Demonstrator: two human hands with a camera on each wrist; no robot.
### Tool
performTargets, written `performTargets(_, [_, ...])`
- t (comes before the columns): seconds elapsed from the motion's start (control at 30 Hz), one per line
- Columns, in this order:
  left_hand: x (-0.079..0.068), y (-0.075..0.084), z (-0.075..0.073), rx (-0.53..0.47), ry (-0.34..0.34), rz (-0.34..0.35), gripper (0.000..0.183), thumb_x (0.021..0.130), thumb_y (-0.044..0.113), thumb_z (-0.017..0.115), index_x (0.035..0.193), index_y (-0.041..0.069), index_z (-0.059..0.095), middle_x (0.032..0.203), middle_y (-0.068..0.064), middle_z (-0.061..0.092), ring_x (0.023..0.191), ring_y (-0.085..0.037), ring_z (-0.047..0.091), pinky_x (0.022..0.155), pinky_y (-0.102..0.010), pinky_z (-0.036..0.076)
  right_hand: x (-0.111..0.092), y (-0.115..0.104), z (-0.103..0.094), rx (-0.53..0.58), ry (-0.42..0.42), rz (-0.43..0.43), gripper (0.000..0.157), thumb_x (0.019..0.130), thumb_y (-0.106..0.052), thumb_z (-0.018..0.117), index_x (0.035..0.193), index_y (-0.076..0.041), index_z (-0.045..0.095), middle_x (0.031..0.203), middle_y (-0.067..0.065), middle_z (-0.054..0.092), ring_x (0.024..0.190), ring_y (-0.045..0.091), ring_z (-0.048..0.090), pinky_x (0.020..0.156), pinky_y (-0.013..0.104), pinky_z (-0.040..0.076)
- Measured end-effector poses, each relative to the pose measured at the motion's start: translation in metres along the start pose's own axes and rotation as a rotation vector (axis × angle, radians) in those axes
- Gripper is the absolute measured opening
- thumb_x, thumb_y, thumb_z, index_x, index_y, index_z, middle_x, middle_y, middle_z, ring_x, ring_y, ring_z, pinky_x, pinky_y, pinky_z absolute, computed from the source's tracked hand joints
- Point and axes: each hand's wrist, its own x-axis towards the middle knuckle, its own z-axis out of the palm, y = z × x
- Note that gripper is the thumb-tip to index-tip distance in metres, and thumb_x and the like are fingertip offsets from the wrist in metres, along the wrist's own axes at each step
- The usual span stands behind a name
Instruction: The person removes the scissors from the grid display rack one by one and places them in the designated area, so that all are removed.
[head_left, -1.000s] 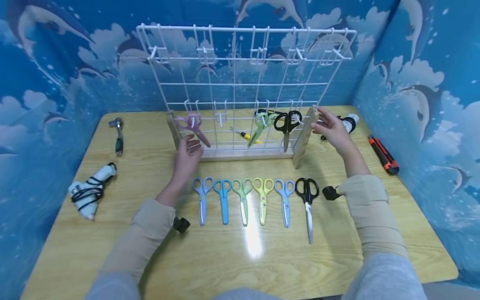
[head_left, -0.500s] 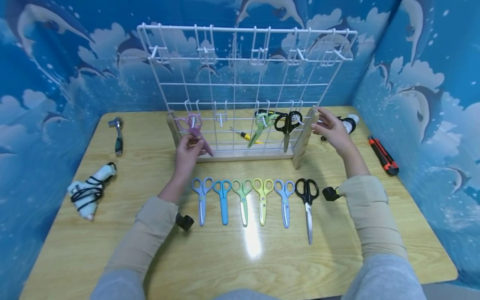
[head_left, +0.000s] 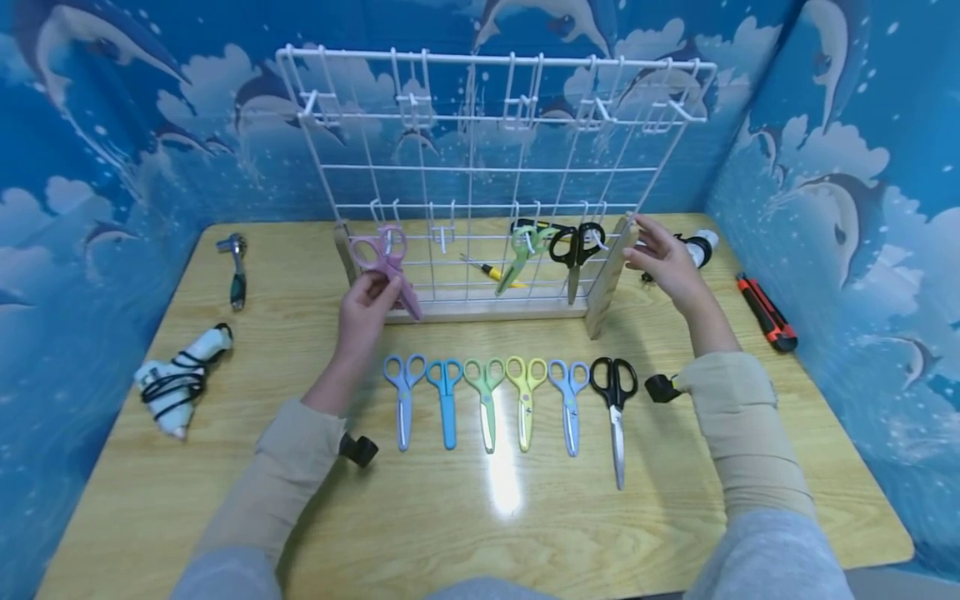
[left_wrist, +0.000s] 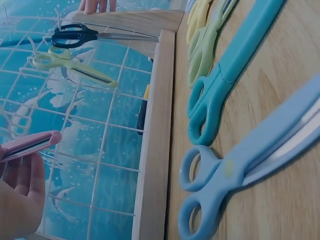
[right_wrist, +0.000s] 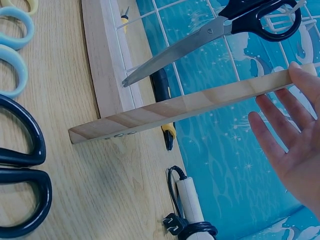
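Note:
My left hand point(head_left: 363, 312) pinches the pink scissors point(head_left: 411, 300) by the blade part, with the finger loops pointing up in front of a lower left hook of the white wire rack point(head_left: 468, 169). Whether a loop still sits around the hook cannot be told. In the left wrist view, the tip of the pink scissors point(left_wrist: 37, 142) sticks out past the fingers. My right hand point(head_left: 670, 265) touches the rack's right wooden side piece point(right_wrist: 180, 106) with fairly straight fingers. Green scissors point(head_left: 516, 258) and black scissors point(head_left: 575, 254) hang on hooks nearer that side.
A row of several scissors lies before the rack, from blue-purple ones point(head_left: 405, 400) to black-handled ones point(head_left: 617, 408). Left are a ratchet point(head_left: 237, 275) and a cord-wrapped white tool point(head_left: 183, 383). A red utility knife point(head_left: 767, 310) lies right; a yellow-handled screwdriver point(head_left: 495, 273) lies behind.
My left hand has closed its fingers on the hanging pink scissors, and they have shifted slightly toward me with the blades swung lower. The right hand has stayed in place.

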Motion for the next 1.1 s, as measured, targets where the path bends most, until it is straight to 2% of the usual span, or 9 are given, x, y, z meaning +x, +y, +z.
performTargets(0.23, [0.002,-0.043,-0.031,0.177,-0.012,0.082,0.038,0.077,0.03,0.059,0.113,0.018,0.051,0.103,-0.008,0.057,0.09,-0.022,0.055,0.071,-0.027,0.05,0.002,0.001,0.0,-0.01,0.0,0.009,0.06,0.083,-0.023,0.052,0.134,-0.022,0.022,0.135,0.016,0.026,0.115,0.025,0.039,0.08,0.02,0.046])
performTargets(0.4, [-0.014,-0.044,-0.05,0.234,-0.038,0.079,0.037,0.078,0.028,0.059,0.113,0.017,0.052,0.101,-0.01,0.058,0.084,-0.026,0.056,0.064,-0.029,0.051,0.001,-0.001,0.0,-0.024,-0.006,0.022,0.06,0.083,-0.023,0.051,0.134,-0.023,0.02,0.136,0.015,0.025,0.115,0.024,0.038,0.083,0.023,0.045])
performTargets(0.5, [-0.028,-0.037,-0.06,0.257,-0.057,0.044,0.037,0.078,0.028,0.06,0.112,0.016,0.053,0.099,-0.01,0.058,0.082,-0.026,0.057,0.067,-0.028,0.051,0.002,0.001,-0.001,-0.023,-0.011,0.014,0.06,0.083,-0.025,0.052,0.134,-0.024,0.021,0.136,0.014,0.025,0.117,0.026,0.036,0.089,0.032,0.042])
performTargets(0.57, [-0.045,-0.01,-0.057,0.215,-0.099,0.005,0.033,0.08,0.024,0.058,0.11,0.011,0.054,0.097,-0.011,0.059,0.082,-0.023,0.058,0.074,-0.029,0.05,0.003,0.005,-0.002,-0.023,-0.017,-0.009,0.06,0.082,-0.028,0.052,0.134,-0.026,0.022,0.136,0.012,0.026,0.117,0.025,0.036,0.09,0.036,0.04])
performTargets(0.67, [-0.06,0.005,-0.062,0.242,-0.1,-0.054,0.032,0.08,0.022,0.058,0.107,0.007,0.055,0.095,-0.012,0.059,0.08,-0.022,0.058,0.073,-0.029,0.05,0.009,0.018,-0.007,0.054,-0.045,-0.05,0.061,0.079,-0.028,0.057,0.132,-0.029,0.025,0.135,0.008,0.031,0.114,0.02,0.04,0.088,0.034,0.042])
performTargets(0.73, [-0.068,0.011,-0.064,0.29,-0.087,-0.097,0.032,0.079,0.025,0.058,0.106,0.008,0.055,0.095,-0.01,0.06,0.08,-0.019,0.058,0.072,-0.027,0.05,0.009,0.02,-0.007,0.064,-0.051,-0.062,0.061,0.079,-0.028,0.057,0.131,-0.031,0.026,0.134,0.007,0.031,0.113,0.018,0.041,0.087,0.032,0.043])
performTargets(0.8, [-0.068,0.001,-0.071,0.387,-0.042,-0.155,0.039,0.076,0.033,0.061,0.107,0.011,0.054,0.096,-0.007,0.059,0.081,-0.017,0.058,0.068,-0.025,0.051,0.009,0.02,-0.007,0.084,-0.049,-0.055,0.06,0.079,-0.026,0.058,0.13,-0.032,0.027,0.134,0.007,0.031,0.114,0.019,0.041,0.088,0.033,0.042])
performTargets(0.9, [-0.078,0.016,-0.068,0.468,-0.048,-0.241,0.045,0.076,0.038,0.059,0.108,0.007,0.051,0.096,-0.008,0.057,0.08,-0.015,0.057,0.067,-0.023,0.051,0.007,0.015,-0.006,0.023,-0.03,-0.04,0.058,0.081,-0.028,0.055,0.131,-0.032,0.026,0.135,0.008,0.029,0.115,0.021,0.039,0.088,0.033,0.042])
performTargets(1.1, [-0.093,0.045,-0.06,0.639,-0.123,-0.382,0.04,0.082,0.027,0.054,0.108,-0.002,0.046,0.098,-0.016,0.054,0.075,-0.014,0.055,0.068,-0.026,0.05,0.017,0.036,-0.013,0.092,-0.052,-0.047,0.059,0.079,-0.025,0.058,0.13,-0.031,0.028,0.134,0.004,0.032,0.114,0.018,0.041,0.087,0.032,0.043])
